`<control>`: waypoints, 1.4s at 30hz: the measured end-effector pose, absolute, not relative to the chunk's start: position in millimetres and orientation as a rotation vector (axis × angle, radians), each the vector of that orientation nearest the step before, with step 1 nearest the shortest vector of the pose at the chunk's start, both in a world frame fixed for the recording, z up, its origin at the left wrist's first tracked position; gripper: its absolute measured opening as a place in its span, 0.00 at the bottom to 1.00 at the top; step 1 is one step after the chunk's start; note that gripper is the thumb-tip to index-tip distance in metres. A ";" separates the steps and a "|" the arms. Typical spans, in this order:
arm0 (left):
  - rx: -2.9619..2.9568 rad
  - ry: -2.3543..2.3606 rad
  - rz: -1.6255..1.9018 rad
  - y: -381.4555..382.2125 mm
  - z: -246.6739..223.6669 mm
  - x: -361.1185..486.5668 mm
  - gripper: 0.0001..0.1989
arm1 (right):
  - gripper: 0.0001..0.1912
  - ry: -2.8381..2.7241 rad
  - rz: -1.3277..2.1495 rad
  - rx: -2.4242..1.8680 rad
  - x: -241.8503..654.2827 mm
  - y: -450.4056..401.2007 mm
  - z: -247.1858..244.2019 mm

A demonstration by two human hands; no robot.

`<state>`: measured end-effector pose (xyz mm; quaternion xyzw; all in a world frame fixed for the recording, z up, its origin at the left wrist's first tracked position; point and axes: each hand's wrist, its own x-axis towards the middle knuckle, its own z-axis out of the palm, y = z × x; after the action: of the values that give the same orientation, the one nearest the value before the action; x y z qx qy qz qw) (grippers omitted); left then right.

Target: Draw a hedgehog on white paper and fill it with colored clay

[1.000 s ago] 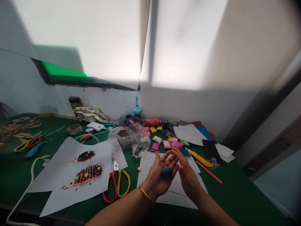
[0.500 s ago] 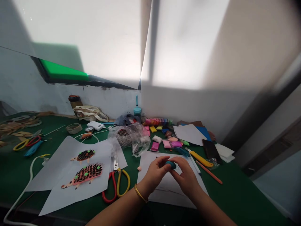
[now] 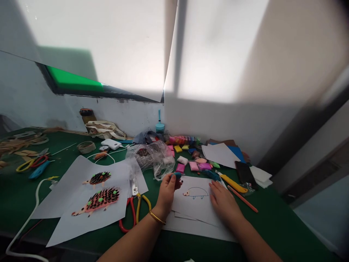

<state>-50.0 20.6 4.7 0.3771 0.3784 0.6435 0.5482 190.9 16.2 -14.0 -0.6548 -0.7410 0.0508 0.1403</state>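
Closest in, a gold bangle (image 3: 156, 217) rings the wrist of the left hand (image 3: 165, 193), whose grip is closed in a pinch, thumb and fingers together on a small blue lump (image 3: 177, 175) that shows at the fingertips, near the upper left corner of a white sheet (image 3: 188, 207). Across from it, the right hand (image 3: 222, 200) lies palm down on the sheet's right side, that grip opened out flat with nothing seen in it. And between the two, there's the drawing (image 3: 198, 192): a domed hedgehog outline, pink face, short legs. Left of the hands, scissors (image 3: 134, 188) with one red and one yellow handle, then white papers (image 3: 68, 222) bearing a larger hedgehog figure (image 3: 103, 200) and a smaller one (image 3: 97, 179), both spiky and dotted green. Out right on the green bench (image 3: 280, 211), an orange stick (image 3: 242, 199) and a yellow cutter (image 3: 233, 183). Further back, a black phone (image 3: 244, 173), small coloured packets (image 3: 194, 166) and a crumpled clear bag (image 3: 152, 160); behind those, a cloth bag (image 3: 105, 129), and right at the back, the pale wall (image 3: 128, 116).
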 end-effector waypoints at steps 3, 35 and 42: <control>0.809 0.824 1.514 21.8 4.7 -49.4 0.22 | 0.25 -2.241 0.172 -1.933 189.3 17.8 -22.1; 1.718 0.965 1.184 -2.5 -1.4 -41.5 0.13 | 0.12 -1.724 0.877 -1.102 144.7 -11.1 6.3; 1.856 1.009 1.243 -3.8 4.9 -39.2 0.10 | 0.10 -1.812 0.778 -1.139 142.7 -13.0 3.3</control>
<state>-39.2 -3.8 4.9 0.7124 0.3874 0.4772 0.3385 142.7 -13.0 3.3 -0.4544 -0.7224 0.3102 0.4189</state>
